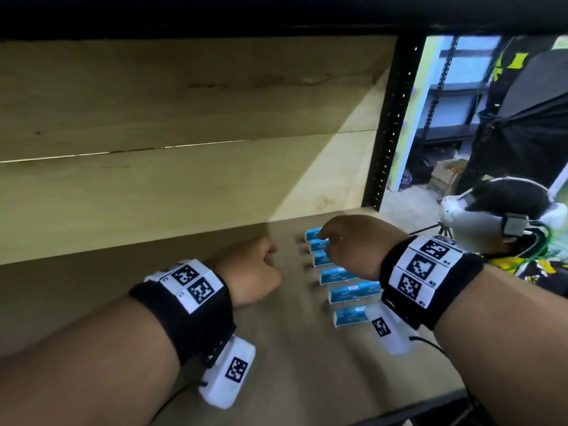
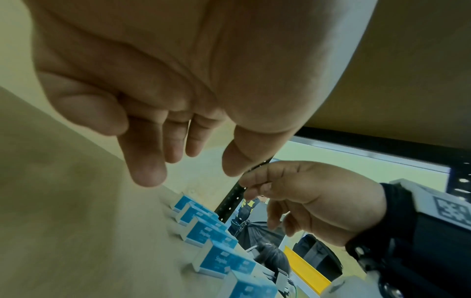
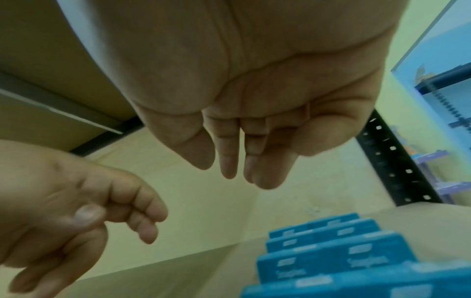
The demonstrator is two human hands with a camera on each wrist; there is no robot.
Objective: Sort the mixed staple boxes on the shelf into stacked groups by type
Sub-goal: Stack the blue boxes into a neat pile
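Observation:
Several blue and white staple boxes [image 1: 353, 292] stand in a row on the brown shelf board [image 1: 292, 364], running from near the front edge towards the back right. My right hand [image 1: 332, 241] hovers over the far end of the row, fingers hanging down and holding nothing. The right wrist view shows its fingertips [image 3: 229, 171] above the boxes [image 3: 326, 260] without touching them. My left hand [image 1: 261, 262] hangs just left of the row, loosely curled and empty. In the left wrist view its fingers [image 2: 147, 173] hover above the board beside the boxes [image 2: 201, 231].
A beige back panel [image 1: 184, 179] closes the shelf behind. A black perforated upright [image 1: 390, 124] stands at the back right corner. Another person wearing a white headset [image 1: 479, 216] is beyond the shelf's right side. The upper shelf hangs low overhead.

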